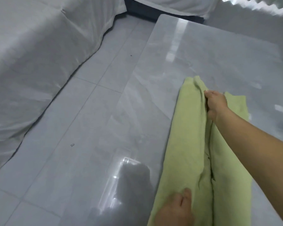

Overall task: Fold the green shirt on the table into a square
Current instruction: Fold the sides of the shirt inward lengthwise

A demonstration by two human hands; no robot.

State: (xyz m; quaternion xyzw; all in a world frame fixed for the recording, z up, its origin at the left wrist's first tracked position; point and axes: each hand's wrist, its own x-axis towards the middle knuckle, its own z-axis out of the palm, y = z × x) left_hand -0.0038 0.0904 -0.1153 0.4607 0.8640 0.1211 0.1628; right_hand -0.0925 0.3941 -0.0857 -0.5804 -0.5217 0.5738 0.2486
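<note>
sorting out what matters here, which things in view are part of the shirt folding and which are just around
Part of the job:
green shirt
right hand, gripping a fold
left hand, on the near end
glossy table

Just around:
white covered sofa
tiled floor

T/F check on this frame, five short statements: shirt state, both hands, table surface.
1. The light green cloth shirt is already a neat square. False: it lies as a long, narrow strip.
2. The right hand pinches a fold at the far end of the shirt. True.
3. The left hand hangs clear of the shirt. False: it rests on the near end.
4. The glossy grey table shows reflections. True.
5. The shirt lies on the tiled floor. False: it lies on the table.
</note>
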